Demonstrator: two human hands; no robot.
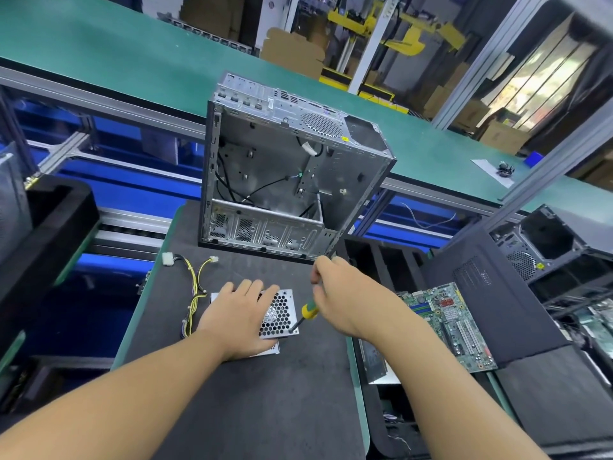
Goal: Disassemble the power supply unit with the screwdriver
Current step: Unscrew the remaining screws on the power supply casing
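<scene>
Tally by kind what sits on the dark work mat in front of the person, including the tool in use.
Computer case: 1
Power supply unit: 1
Cable bundle: 1
Screwdriver: 1
Total: 4

A single wide-angle camera, worn at head height, faces forward and steeply down onto the dark work mat [252, 393]. The range is close: both forearms enter from the bottom edge, and the left hand [237, 315], the right hand [345, 295], the power supply unit [282, 312] and the screwdriver [308, 310] lie near frame centre. The computer case [282, 180] stands just beyond, and the green conveyor belt [132, 54] crosses the upper frame, its straight edges bowed by the lens.
</scene>
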